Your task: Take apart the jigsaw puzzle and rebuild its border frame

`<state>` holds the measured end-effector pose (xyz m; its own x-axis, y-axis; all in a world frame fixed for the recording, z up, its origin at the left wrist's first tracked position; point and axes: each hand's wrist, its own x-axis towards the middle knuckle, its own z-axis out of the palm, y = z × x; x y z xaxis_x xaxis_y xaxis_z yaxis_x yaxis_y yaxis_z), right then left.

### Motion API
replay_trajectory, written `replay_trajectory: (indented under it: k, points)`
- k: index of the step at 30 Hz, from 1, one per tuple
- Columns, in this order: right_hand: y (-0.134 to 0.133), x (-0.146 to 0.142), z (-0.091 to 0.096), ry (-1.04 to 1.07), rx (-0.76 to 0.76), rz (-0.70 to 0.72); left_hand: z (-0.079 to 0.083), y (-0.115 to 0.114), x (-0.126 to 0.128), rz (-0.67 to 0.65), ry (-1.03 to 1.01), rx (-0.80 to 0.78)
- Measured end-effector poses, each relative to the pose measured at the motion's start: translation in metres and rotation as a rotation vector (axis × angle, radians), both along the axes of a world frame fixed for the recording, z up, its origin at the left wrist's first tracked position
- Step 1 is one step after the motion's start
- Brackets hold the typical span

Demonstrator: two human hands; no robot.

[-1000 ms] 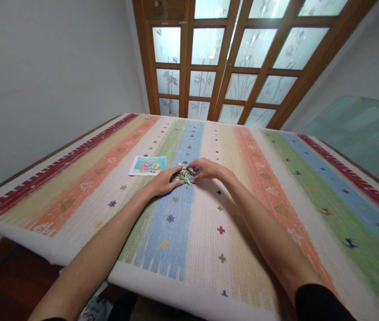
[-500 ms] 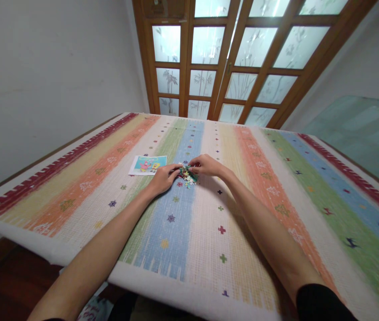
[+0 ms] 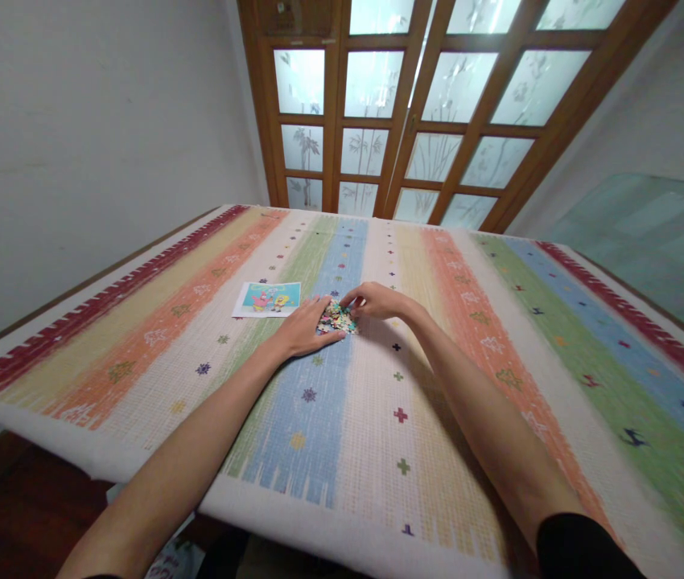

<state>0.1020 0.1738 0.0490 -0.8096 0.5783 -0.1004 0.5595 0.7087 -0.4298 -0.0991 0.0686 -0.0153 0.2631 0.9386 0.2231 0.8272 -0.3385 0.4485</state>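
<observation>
Striped tablecloth [image 3: 372, 418] across the lower frame. At centre, left hand [image 3: 306, 328] now spread, thumb newly stretched out, so hemming the jigsaw-piece pile [image 3: 337, 318] from left and below; right hand [image 3: 378, 300] curled at its right edge, cannot tell whether pinching a piece. Left of centre, cartoon picture card [image 3: 266, 299]; upper centre, glazed doors [image 3: 372, 125].

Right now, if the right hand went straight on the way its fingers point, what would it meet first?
Probably the pile of puzzle pieces, just ahead of the right hand; the left hand lies beyond. From this one view, whether hand and pile touch is unclear.
</observation>
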Motion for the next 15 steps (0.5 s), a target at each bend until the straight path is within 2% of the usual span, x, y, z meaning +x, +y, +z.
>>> replay_trajectory:
  k: [3,6,11,15]
  points:
    - [-0.004,0.001,0.008,0.005,-0.058,0.023,0.0,0.001,0.0,-0.051,-0.038,0.015]
    - [-0.005,0.006,0.016,0.024,-0.082,-0.037,0.001,0.0,-0.001,-0.068,-0.074,0.016]
    - [-0.007,0.027,0.02,0.155,-0.135,-0.064,0.005,-0.002,0.006,-0.028,-0.079,0.002]
    - [-0.015,0.049,0.018,0.145,-0.074,-0.077,0.004,0.004,0.02,0.018,0.034,-0.044]
